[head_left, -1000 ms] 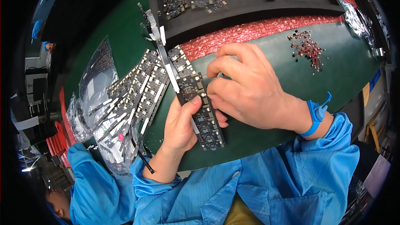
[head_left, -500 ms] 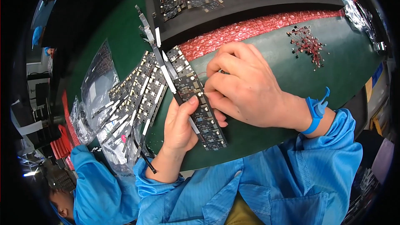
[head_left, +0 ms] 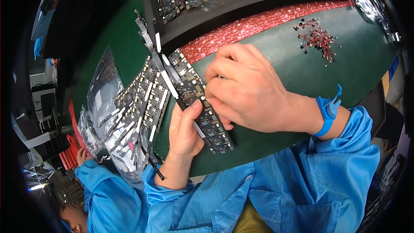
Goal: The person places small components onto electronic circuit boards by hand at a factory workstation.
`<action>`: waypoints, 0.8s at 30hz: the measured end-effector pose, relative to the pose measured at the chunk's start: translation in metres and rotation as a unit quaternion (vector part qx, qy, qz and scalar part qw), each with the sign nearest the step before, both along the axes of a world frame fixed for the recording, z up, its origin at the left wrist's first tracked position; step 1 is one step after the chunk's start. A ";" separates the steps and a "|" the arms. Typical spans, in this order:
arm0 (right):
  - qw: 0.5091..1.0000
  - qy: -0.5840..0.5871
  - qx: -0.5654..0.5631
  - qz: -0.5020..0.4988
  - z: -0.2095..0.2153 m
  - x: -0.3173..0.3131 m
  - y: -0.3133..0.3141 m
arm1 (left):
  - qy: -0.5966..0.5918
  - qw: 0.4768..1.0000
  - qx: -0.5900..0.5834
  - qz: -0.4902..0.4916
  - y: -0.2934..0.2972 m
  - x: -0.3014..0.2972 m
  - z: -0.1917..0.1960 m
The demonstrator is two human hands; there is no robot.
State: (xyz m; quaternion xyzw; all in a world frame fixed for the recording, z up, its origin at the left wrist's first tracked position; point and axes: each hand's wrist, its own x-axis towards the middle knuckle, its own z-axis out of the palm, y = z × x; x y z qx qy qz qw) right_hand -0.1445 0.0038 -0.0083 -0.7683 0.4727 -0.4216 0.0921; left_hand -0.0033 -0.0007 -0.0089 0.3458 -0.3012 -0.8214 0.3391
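Note:
My left hand (head_left: pixel 184 129) grips a long dark circuit board panel (head_left: pixel 189 87) from its left edge, thumb on top and fingers underneath. The panel is tilted over the green table. My right hand (head_left: pixel 248 88) is closed in a pinch at the panel's right edge. A small dark bit shows between its fingers, too hidden to name. Along the panel's left side runs a narrow grey-and-black strip (head_left: pixel 157 60) with white labels. More circuit board panels (head_left: pixel 148 92) lie fanned out left of my left hand. A loose pile of small black parts on red wires (head_left: pixel 318 39) lies at the right.
A black tray (head_left: pixel 258 6) holding wired boards stands at the back, with red bubble wrap (head_left: pixel 258 22) along its front. Clear plastic bags (head_left: pixel 101 88) lie at the left. A co-worker's blue sleeve (head_left: pixel 112 194) and hand (head_left: pixel 81 157) are at the lower left.
My hands keep their hold at the panel, with the right fingers slightly shifted. The whole view has moved a little. The co-worker's hand has come into sight beside the bags.

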 end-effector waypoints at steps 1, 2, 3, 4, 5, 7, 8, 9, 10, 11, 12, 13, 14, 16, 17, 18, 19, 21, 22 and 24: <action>1.000 -0.014 0.007 -0.003 -0.001 0.001 0.000 | -0.006 1.000 -0.011 0.010 0.000 -0.002 0.002; 1.000 -0.028 0.014 -0.004 -0.001 0.001 0.000 | -0.012 0.999 -0.024 0.021 0.001 -0.003 0.003; 1.000 -0.028 0.013 -0.005 -0.001 0.001 0.000 | -0.012 0.999 -0.025 0.021 0.001 -0.003 0.003; 0.999 -0.041 0.036 -0.005 -0.001 0.000 0.001 | -0.024 0.998 -0.051 0.015 0.001 -0.003 0.003; 0.997 -0.053 0.058 -0.003 -0.001 0.000 0.001 | -0.037 0.996 -0.077 0.012 0.001 -0.003 0.003; 0.994 -0.069 0.079 0.007 -0.002 -0.001 -0.001 | -0.049 0.994 -0.092 0.018 0.001 -0.004 0.001; 0.991 -0.083 0.102 0.013 -0.001 -0.002 -0.001 | -0.060 0.993 -0.104 0.021 0.002 -0.004 0.001; 0.991 -0.082 0.101 0.014 -0.001 -0.003 -0.001 | -0.061 0.992 -0.109 0.011 0.002 -0.003 -0.001; 0.986 -0.096 0.131 0.027 0.000 -0.004 -0.002 | -0.059 0.992 -0.110 0.012 0.002 -0.002 -0.001; 0.980 -0.109 0.160 0.043 0.001 -0.005 -0.003 | -0.058 0.993 -0.103 0.010 0.003 -0.002 -0.002; 0.980 -0.107 0.159 0.044 0.004 -0.006 -0.004 | -0.056 0.994 -0.097 0.007 0.003 -0.002 -0.002; 0.949 -0.156 0.260 0.085 0.008 -0.008 -0.005 | -0.051 0.995 -0.081 0.015 0.005 -0.001 -0.002; 0.904 -0.201 0.357 0.124 0.011 -0.010 -0.006 | -0.049 0.995 -0.084 0.018 0.004 0.000 -0.002; 0.876 -0.253 0.385 0.146 0.007 -0.010 -0.007 | -0.053 0.994 -0.097 -0.024 0.003 0.003 -0.002; 0.842 -0.306 0.412 0.165 0.006 -0.010 -0.007 | -0.055 0.994 -0.091 -0.025 0.004 0.004 -0.002; 0.844 -0.301 0.412 0.167 0.007 -0.011 -0.008 | -0.052 0.994 -0.093 -0.020 0.004 0.005 -0.002; 0.830 -0.300 0.433 0.184 0.009 -0.011 -0.009 | -0.053 0.994 -0.087 -0.034 0.004 0.006 -0.002; 0.816 -0.292 0.455 0.204 0.010 -0.012 -0.010 | -0.053 0.995 -0.072 -0.051 0.004 0.007 -0.001; 0.796 -0.321 0.467 0.211 0.010 -0.011 -0.010 | -0.050 0.995 -0.073 -0.045 0.004 0.008 -0.001; 0.777 -0.344 0.481 0.218 0.009 -0.010 -0.009 | -0.033 0.995 -0.063 -0.072 0.005 0.008 0.000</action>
